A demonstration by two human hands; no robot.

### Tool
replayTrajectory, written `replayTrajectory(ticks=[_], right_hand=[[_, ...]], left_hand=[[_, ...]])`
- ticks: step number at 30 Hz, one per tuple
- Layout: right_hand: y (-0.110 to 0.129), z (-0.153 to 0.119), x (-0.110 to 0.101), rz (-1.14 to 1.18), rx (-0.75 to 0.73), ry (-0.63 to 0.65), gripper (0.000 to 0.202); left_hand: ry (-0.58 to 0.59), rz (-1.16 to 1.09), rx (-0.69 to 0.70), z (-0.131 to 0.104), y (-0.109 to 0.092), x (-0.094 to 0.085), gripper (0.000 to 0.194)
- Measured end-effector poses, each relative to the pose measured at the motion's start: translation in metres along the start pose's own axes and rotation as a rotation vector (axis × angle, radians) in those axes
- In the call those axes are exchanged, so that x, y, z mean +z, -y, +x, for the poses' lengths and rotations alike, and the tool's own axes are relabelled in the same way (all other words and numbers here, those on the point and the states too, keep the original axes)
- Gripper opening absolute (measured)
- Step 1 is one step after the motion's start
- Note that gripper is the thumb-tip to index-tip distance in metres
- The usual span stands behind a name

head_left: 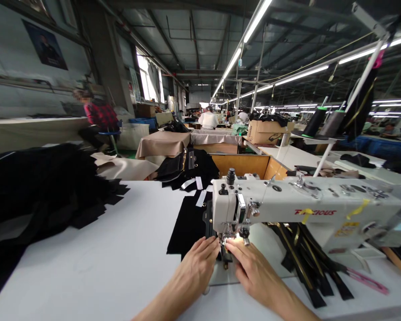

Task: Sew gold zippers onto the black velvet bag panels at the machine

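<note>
My left hand (200,258) lies with fingers stretched out on a black fabric piece (187,227), just left of the presser foot (224,243). Right of the foot, my right hand (250,263) has its fingers extended, the tips close to the lit needle area. The sewing machine (270,196) is white, with its arm running off to the right. Under the foot and between my hands is a narrow dark strip with a small gold-coloured end (226,265), probably a zipper. A dark trim patch on the fabric is partly hidden by the machine head.
A large stack of black fabric pieces (47,191) covers the table's left side. Black zippers with gold teeth (304,258) and pink-handled scissors (370,281) lie at right. Thread cones (316,121) stand behind the machine. More black pieces (190,165) lie beyond the table. A person (100,113) sits at far left.
</note>
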State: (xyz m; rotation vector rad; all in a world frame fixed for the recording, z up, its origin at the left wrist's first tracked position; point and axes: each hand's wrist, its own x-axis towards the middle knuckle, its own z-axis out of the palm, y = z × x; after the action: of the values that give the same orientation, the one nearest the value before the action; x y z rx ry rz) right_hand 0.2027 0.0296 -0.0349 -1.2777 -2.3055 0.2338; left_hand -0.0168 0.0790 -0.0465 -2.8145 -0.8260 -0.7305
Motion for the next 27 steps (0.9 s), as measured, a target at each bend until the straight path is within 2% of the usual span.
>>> replayTrajectory(ticks=[6,14,18,22,24,27], right_hand=[[0.0,-0.001,0.0,-0.003,-0.009,-0.017,0.056],[0.005,0.001,-0.005,0.011,-0.003,-0.002,0.054],[0.009,0.001,-0.01,0.01,-0.034,-0.041,0.048],[0.01,0.001,-0.013,0.011,-0.072,-0.016,0.039],[0.011,0.002,-0.013,0.028,-0.081,-0.006,0.036],[0.012,0.002,-0.011,0.098,-0.084,-0.005,0.031]], left_hand=[[0.013,-0.04,-0.032,-0.001,-0.003,0.0,0.057],[0.019,0.014,-0.035,0.003,-0.004,-0.011,0.051],[0.003,0.065,-0.105,-0.001,0.001,-0.007,0.046],[0.017,0.129,-0.12,-0.006,0.005,-0.003,0.042],[0.038,0.184,-0.103,-0.007,0.0,-0.006,0.041],[0.05,0.286,-0.122,-0.007,-0.02,-0.017,0.042]])
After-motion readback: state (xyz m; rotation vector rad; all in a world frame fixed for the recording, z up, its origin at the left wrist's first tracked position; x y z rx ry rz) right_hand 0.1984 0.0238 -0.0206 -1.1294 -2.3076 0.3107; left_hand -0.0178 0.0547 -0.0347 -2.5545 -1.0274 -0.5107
